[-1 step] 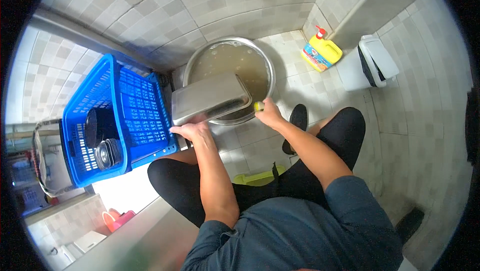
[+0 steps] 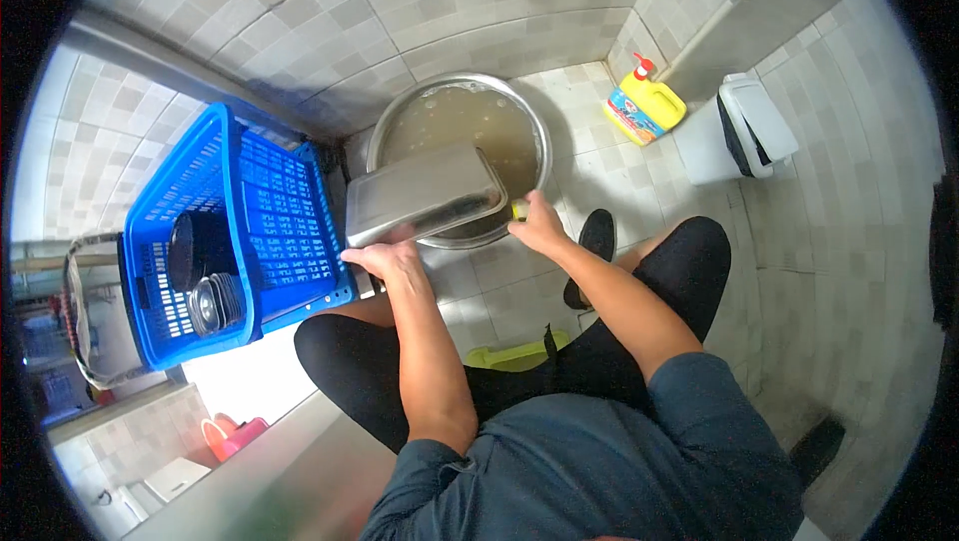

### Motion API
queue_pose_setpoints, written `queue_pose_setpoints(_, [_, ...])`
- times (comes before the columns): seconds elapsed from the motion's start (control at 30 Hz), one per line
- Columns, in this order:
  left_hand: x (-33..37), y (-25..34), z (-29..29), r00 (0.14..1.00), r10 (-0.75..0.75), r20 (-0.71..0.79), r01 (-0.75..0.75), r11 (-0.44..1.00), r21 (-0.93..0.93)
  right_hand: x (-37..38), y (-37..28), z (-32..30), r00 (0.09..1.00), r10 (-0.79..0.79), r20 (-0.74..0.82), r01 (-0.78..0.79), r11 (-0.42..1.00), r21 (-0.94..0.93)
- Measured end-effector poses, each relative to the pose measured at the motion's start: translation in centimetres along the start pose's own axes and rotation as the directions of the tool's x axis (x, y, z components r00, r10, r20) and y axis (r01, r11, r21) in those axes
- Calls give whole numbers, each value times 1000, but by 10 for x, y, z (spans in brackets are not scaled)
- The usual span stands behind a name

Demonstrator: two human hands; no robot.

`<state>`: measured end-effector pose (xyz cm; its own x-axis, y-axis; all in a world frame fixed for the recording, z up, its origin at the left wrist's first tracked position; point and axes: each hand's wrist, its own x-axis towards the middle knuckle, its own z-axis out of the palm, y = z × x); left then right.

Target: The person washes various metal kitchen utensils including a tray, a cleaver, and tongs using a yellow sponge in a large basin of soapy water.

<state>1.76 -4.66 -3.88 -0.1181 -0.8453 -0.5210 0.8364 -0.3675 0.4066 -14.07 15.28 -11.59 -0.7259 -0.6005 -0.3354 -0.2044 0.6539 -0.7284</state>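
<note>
My left hand (image 2: 388,257) grips the near left corner of a rectangular stainless steel pan (image 2: 420,191), its fingers partly hidden behind the metal. The pan is tilted over the near side of a round metal basin (image 2: 545,146) full of cloudy, greyish-brown water. Closed around a small yellow sponge (image 2: 519,209), my right hand (image 2: 539,228) is at the right end of the pan. Most of the sponge is hidden by the fingers, and I cannot tell whether it touches the pan.
At the left stands a blue plastic basket (image 2: 290,231) with a black container (image 2: 197,249) and several metal dishes (image 2: 215,305) inside. A yellow pump jug (image 2: 644,109) and a grey-white lidded bin (image 2: 734,131) stand by the right wall. A green stool (image 2: 514,355) shows beneath me.
</note>
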Motion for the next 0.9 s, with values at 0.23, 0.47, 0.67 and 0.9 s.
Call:
queue_pose_setpoints(0.23, [2, 2, 6, 978, -174, -116, 187, 976, 113, 2, -32, -29, 874, -407, -265, 379, 913, -152])
queue_pose_setpoints(0.47, [-10, -3, 14, 983, -139, -119, 165, 953, 253, 6, -51, -64, 851, -474, -225, 390, 859, -333])
queue_pose_setpoints(0.67, [-25, -13, 38, 976, -184, 121, 97, 853, 513, 8, -70, -85, 868, -408, -283, 292, 881, -372])
queue_pose_setpoints(0.9, [-71, -37, 75, 767, -601, 225, 269, 619, 738, 0, -109, -112, 859, -502, -103, 390, 771, -504])
